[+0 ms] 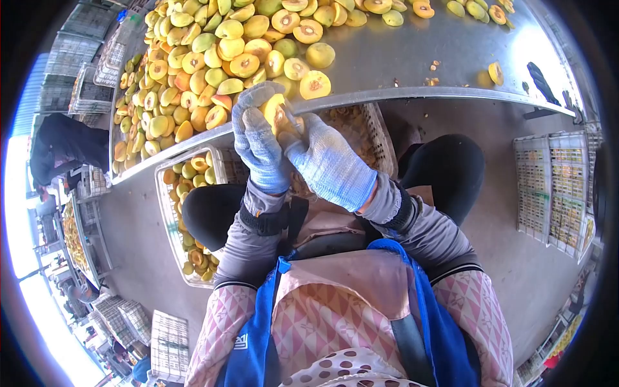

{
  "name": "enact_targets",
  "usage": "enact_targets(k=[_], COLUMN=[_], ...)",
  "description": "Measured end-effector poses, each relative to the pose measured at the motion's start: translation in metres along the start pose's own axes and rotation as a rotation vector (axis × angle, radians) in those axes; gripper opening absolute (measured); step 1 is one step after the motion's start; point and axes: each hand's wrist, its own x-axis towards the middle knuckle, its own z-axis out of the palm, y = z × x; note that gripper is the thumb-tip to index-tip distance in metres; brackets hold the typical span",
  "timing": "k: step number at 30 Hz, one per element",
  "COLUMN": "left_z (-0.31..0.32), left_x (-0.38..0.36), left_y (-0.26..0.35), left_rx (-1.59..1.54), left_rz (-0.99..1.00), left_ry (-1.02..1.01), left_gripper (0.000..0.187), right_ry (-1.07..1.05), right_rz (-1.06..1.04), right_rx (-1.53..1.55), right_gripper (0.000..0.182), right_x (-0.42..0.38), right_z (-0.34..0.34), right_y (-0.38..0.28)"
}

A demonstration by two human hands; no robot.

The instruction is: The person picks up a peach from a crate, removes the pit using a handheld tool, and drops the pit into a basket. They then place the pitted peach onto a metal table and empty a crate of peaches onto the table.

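Both hands wear grey-blue knit gloves and meet over one yellow peach (pixel 276 111) just below the metal table's edge. My left hand (pixel 259 147) wraps the fruit from the left, fingers curled over its top. My right hand (pixel 325 161) presses against it from the right; whatever is in that hand is hidden by the glove. On the steel table (pixel 412 45) above lies a large heap of halved yellow peaches (pixel 206 58), cut faces up, some with pit hollows.
A white plastic crate (pixel 169 213) of whole peaches stands by my left knee; another crate (pixel 371 135) sits under the table. Empty crates (pixel 554 187) lie on the floor at right. A dark-clothed person (pixel 64 151) works at left, more stacked crates (pixel 74 58) behind.
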Motion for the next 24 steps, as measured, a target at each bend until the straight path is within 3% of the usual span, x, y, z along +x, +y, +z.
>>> enact_targets(k=[2,6,8,11,14,16,19,20,21,22,24], left_z=[0.0,-0.005,-0.003,-0.002,-0.005,-0.007,-0.009,-0.016,-0.02,-0.028,-0.028], left_x=[-0.001,0.0,0.001,-0.002,-0.004,-0.004,-0.007,-0.007,-0.011,-0.011,-0.009], left_y=[0.002,0.004,0.006,0.001,0.0,-0.002,-0.007,-0.009,-0.012,-0.013,-0.015], left_rx=[-0.175,0.061,-0.045,0.014,-0.218,-0.017,-0.054,-0.103,0.404,0.551,0.428], left_rz=[-0.161,-0.073,-0.147,-0.088,-0.237,-0.088,-0.145,-0.198,-0.039,0.101,0.236], left_ry=[0.018,-0.005,0.016,0.043,0.019,0.037,0.016,0.021,-0.07,-0.053,0.021], left_gripper=[0.042,0.044,0.044,0.044,0.044,0.043,0.038,0.036,0.028,0.026,0.021], right_ry=[0.001,-0.009,-0.015,-0.014,-0.023,-0.035,-0.062,-0.002,0.047,-0.003,-0.103], right_rz=[-0.017,-0.034,-0.026,-0.06,-0.161,-0.298,-0.134,-0.288,-0.476,-0.512,-0.593], right_rx=[0.001,-0.101,-0.14,-0.11,-0.12,-0.2,-0.268,-0.409,-0.516,-0.573,-0.678], right_gripper=[0.03,0.028,0.026,0.025,0.025,0.025,0.022,0.014,0.01,0.01,0.016], right_x=[-0.002,-0.004,-0.005,-0.004,-0.004,-0.004,-0.009,-0.012,-0.013,-0.011,-0.01], right_z=[0.001,0.004,0.005,0.006,0.006,0.004,0.01,0.011,0.012,0.012,0.008], right_y=[0.0,0.003,0.004,0.006,0.005,0.002,0.006,0.012,0.018,0.015,0.009])
